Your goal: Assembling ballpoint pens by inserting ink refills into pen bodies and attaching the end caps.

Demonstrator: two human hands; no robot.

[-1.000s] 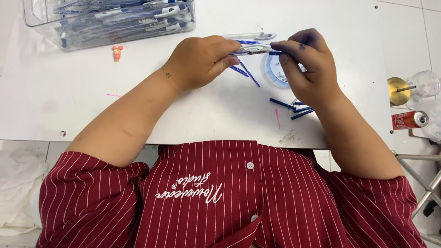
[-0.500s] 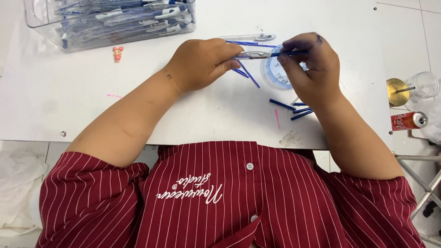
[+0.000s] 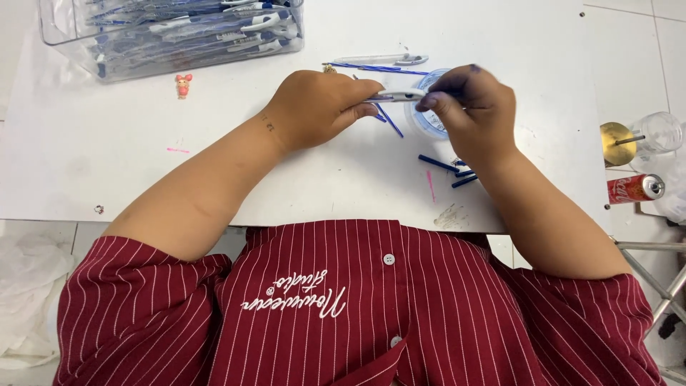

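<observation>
My left hand (image 3: pixel 321 107) grips a white pen barrel (image 3: pixel 400 93) by its left end, above a white table (image 3: pixel 214 164). My right hand (image 3: pixel 471 107) pinches the barrel's right end with fingertips closed. Both hands hover over a small round clear tub (image 3: pixel 429 121) with a blue rim. Thin blue refills (image 3: pixel 389 120) lie under the hands, and more blue pieces (image 3: pixel 450 168) lie beside my right wrist. Another white pen (image 3: pixel 386 60) and blue refills (image 3: pixel 379 68) rest farther back.
A clear plastic box (image 3: pixel 171 32) full of white and blue pens stands at the back left. A small pink figure (image 3: pixel 184 84) lies in front of it. Off the table's right edge are a red can (image 3: pixel 634 188), a clear cup (image 3: pixel 661 131) and a brass disc (image 3: pixel 618 143).
My right hand has slid left along the pen, closing toward my left hand. The blue part that showed between the hands earlier is now out of sight.
</observation>
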